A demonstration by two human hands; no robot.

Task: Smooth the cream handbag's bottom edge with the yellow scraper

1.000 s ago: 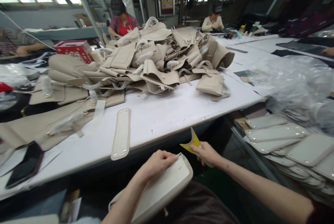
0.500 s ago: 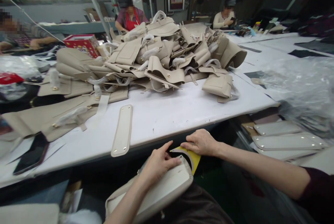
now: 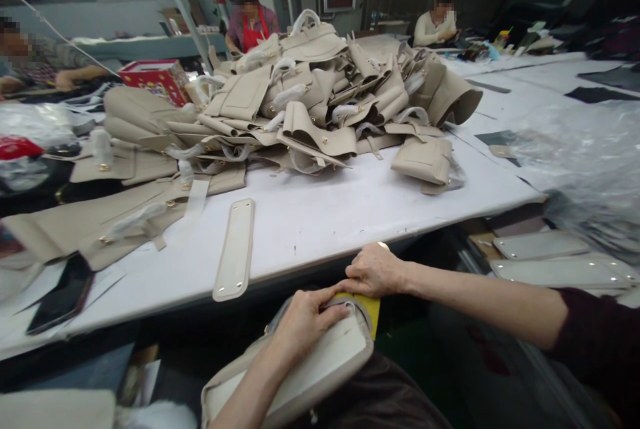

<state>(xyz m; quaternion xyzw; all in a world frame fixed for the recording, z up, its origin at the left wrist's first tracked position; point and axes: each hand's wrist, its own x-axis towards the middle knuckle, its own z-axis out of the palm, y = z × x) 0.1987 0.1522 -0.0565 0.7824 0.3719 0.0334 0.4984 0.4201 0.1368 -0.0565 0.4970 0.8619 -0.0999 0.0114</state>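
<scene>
A beige bag piece (image 3: 320, 362) with a pale flat side lies tilted over the lap, below the table edge. My left hand (image 3: 307, 315) grips its upper end, thumb on the pale side and fingers at the rim. At that same end, my right hand (image 3: 373, 272) pinches a yellow piece (image 3: 371, 312) with a curved edge, which now lies against the bag piece's rim. The fingertips of both hands nearly meet there. An oblong beige base panel (image 3: 235, 249) with metal studs rests on the white table (image 3: 295, 229).
A large heap of beige bag parts (image 3: 310, 109) covers the table's middle. At the left lie a dark phone (image 3: 60, 295) and a red box (image 3: 155, 79). More studded panels (image 3: 565, 272) and clear plastic (image 3: 590, 155) are at the right. Three people sit beyond.
The yellow piece has moved in against the end of the bag piece. My right hand has shifted slightly left, and my left fingers have closed down toward it.
</scene>
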